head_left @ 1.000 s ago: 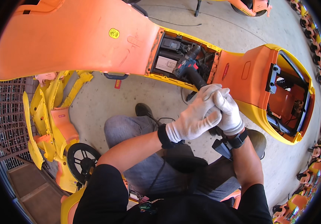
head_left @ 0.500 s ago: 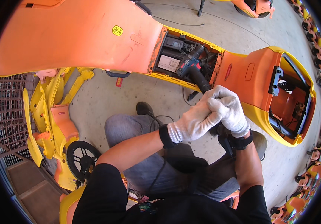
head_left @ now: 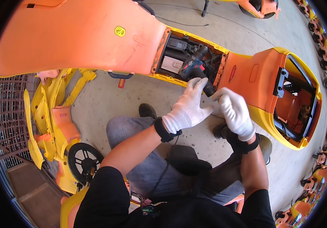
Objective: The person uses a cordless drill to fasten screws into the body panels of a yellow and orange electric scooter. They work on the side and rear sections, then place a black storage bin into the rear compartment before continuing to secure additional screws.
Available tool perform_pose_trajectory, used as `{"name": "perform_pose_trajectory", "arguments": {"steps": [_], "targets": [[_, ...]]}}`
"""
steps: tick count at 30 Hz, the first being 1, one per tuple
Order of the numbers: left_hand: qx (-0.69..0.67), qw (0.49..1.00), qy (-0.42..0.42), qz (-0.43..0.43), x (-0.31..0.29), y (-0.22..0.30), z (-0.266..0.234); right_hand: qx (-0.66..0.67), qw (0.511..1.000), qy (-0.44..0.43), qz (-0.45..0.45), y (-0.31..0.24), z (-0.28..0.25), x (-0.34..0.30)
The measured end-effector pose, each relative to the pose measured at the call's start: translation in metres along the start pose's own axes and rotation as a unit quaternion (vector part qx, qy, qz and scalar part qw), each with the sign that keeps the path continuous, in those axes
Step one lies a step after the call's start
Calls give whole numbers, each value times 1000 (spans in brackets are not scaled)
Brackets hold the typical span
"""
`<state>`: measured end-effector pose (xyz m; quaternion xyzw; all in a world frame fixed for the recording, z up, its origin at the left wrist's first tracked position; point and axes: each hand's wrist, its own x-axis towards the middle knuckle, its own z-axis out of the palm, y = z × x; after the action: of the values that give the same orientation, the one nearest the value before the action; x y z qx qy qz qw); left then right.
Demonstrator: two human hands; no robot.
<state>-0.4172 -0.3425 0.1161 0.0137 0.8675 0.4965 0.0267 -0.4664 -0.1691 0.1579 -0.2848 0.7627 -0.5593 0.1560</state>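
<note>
A dark cordless drill (head_left: 194,67) with blue and red parts lies across the open compartment (head_left: 162,73) of an orange and yellow scooter body (head_left: 106,45). Its black grip points toward me, past the yellow rim. My left hand (head_left: 188,105), in a white work glove, has thumb and fingers apart and is right by the end of that grip; I cannot tell whether it touches. To its right, my right hand (head_left: 235,112), also gloved, has its fingers curled in and nothing visible in them. Inside the compartment sit a black box (head_left: 177,43) and a white-labelled unit (head_left: 172,64).
An opening with a black bracket (head_left: 281,81) faces right on the scooter body. Yellow panels (head_left: 43,125) and a black wheel (head_left: 84,163) stand at left beside a metal grid (head_left: 9,110). Rows of orange scooters (head_left: 321,178) line the right edge. A cable (head_left: 186,24) lies on the concrete.
My hands were clasped together and have now come apart. The left moved left and up toward the drill's grip, its fingers spreading; the right stayed near its place. The drill has not moved.
</note>
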Motion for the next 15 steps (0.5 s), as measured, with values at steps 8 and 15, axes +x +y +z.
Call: {"name": "perform_pose_trajectory", "arguments": {"steps": [8,15], "targets": [[-95,983,-156,-24,-8,-19,13,-25,980,-198,-14,16,31,-10],[-105,981,-159,42,-13,-25,22,-73,958,-266,76,-5,26,-14]]}}
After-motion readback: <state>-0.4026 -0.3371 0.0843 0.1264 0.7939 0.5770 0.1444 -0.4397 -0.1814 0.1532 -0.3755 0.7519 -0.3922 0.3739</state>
